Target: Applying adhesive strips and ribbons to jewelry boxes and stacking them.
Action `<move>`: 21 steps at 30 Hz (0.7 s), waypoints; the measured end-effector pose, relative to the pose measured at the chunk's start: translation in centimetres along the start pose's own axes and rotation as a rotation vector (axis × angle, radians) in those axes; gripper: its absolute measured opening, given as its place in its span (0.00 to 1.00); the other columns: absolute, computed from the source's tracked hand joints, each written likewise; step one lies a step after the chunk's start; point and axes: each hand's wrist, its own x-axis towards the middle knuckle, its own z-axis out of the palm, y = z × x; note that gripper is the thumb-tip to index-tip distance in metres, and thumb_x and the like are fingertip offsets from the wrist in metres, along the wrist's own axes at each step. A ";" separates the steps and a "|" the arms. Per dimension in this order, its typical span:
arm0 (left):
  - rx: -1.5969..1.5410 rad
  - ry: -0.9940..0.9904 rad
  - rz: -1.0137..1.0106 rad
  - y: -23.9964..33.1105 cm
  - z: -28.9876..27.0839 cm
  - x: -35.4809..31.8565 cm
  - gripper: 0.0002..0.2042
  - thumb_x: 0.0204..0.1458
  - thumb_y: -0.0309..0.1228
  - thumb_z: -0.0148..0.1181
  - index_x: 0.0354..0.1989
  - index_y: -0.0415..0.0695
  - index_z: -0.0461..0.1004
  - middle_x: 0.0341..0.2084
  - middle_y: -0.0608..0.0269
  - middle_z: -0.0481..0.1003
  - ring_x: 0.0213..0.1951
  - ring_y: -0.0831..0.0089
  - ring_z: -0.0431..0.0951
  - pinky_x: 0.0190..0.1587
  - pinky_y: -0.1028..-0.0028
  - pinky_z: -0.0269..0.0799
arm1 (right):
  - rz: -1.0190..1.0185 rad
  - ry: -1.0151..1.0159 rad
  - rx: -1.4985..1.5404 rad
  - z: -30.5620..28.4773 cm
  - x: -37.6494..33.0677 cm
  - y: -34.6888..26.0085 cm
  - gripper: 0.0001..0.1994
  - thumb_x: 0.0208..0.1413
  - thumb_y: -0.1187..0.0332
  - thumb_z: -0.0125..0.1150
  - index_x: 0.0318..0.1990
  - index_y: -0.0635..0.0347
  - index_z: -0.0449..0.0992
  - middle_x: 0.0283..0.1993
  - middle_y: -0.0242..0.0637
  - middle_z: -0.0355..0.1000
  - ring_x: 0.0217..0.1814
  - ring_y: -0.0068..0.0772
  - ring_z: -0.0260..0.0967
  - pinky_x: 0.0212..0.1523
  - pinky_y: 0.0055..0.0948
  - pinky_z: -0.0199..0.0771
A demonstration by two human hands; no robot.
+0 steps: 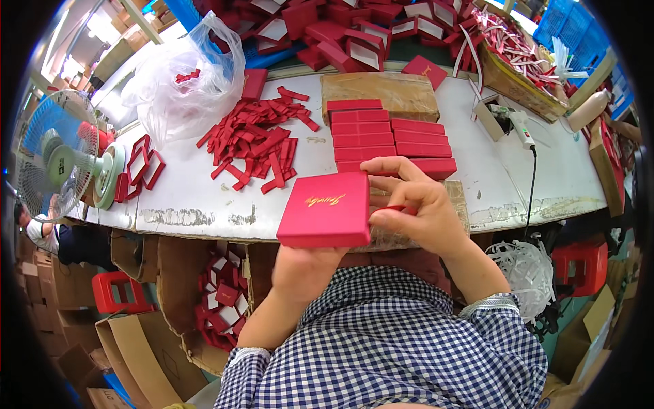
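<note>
My left hand [306, 273] supports a square red gift box [323, 218] from below, its top tilted toward me with gold script on it; most of those fingers are hidden under it. At the box's right side my right hand [426, 215] pinches a short red ribbon piece [402, 207] between thumb and curled fingers. Whether that ribbon touches the box, I cannot tell. Beyond the box, a heap of red ribbon bows [255, 140] lies on the white table [184, 198]. Red boxes [361, 128] stand stacked in two columns to its right.
A brown carton [381, 92] lies behind the stacks, and many red boxes [327, 31] are piled farther back. A plastic bag [184, 88] and a fan [61, 160] stand left. At right are a power strip [521, 129] with its cable and a box of ribbons [524, 75].
</note>
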 end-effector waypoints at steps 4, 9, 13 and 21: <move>0.754 0.111 0.288 -0.9 0.7 0.3 0.18 0.50 0.17 0.57 0.50 0.41 0.67 0.43 0.64 0.72 0.45 0.76 0.72 0.49 0.74 0.67 | -0.223 0.041 -0.309 1.1 0.1 -1.2 0.10 0.44 0.73 0.70 0.24 0.66 0.73 0.51 0.44 0.70 0.51 0.35 0.72 0.46 0.25 0.71; 0.837 0.059 0.469 1.4 -0.7 0.2 0.15 0.49 0.19 0.57 0.47 0.39 0.69 0.43 0.62 0.73 0.47 0.72 0.72 0.53 0.69 0.65 | -0.016 0.194 -0.470 -0.8 -0.6 -2.8 0.06 0.46 0.74 0.69 0.29 0.63 0.77 0.25 0.31 0.74 0.25 0.16 0.68 0.25 0.16 0.68; 0.631 -0.008 0.302 2.0 -1.5 -0.3 0.24 0.48 0.27 0.59 0.55 0.37 0.63 0.51 0.54 0.69 0.56 0.62 0.68 0.61 0.61 0.60 | 0.213 0.196 -0.189 -1.3 -0.4 -2.7 0.06 0.51 0.71 0.66 0.31 0.62 0.76 0.22 0.28 0.72 0.20 0.10 0.64 0.20 0.12 0.60; 0.387 -0.031 0.103 1.5 -1.1 -0.6 0.32 0.46 0.35 0.64 0.59 0.36 0.59 0.57 0.49 0.64 0.60 0.57 0.64 0.64 0.58 0.57 | 0.267 0.120 -0.065 -0.7 0.1 -1.3 0.06 0.53 0.69 0.64 0.30 0.63 0.75 0.19 0.27 0.71 0.16 0.08 0.59 0.15 0.12 0.55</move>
